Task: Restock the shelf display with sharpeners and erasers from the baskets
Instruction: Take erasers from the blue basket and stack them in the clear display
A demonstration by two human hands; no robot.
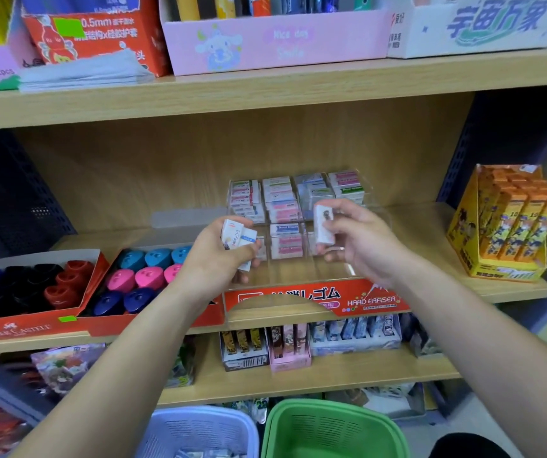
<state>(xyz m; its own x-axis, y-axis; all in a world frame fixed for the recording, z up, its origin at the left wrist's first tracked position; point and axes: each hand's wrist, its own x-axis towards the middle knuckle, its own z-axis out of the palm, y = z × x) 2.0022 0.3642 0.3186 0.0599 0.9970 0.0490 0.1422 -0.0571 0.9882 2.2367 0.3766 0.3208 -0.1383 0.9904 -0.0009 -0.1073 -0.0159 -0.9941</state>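
Observation:
My left hand grips a small bunch of white wrapped erasers in front of the clear eraser display tray on the middle shelf. My right hand pinches a single white eraser upright over the tray's right side. Stacked erasers fill the tray's back rows; its front compartments look mostly bare. Left of the tray stand two red boxes of sharpeners, one with teal, pink and blue ones, one with red, black and blue ones. A blue basket and a green basket sit on the floor below.
An orange display box stands at the right end of the middle shelf. Pink, red and white boxes line the shelf above, close over the hands. Small card boxes sit on the shelf underneath.

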